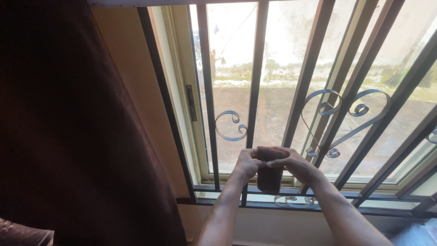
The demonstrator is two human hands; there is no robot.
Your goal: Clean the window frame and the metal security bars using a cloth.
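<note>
Both my hands meet in front of the window's lower part, gripping one dark brown cloth point(269, 180) that hangs down between them. My left hand point(247, 165) clasps its upper left side. My right hand point(295, 165) closes over its top from the right. The cloth hangs just before the metal window grille point(256, 91), close to a vertical bar and the bottom rail point(218, 187). Its lower end dangles at the level of that rail.
A dark maroon curtain point(68, 136) fills the left side. The grille has slanted bars and curled scrollwork point(346, 114). Behind it are a pale window frame point(182, 91) with a dark handle point(191, 103), and an outdoor yard. A light bundle point(416, 234) lies at bottom right.
</note>
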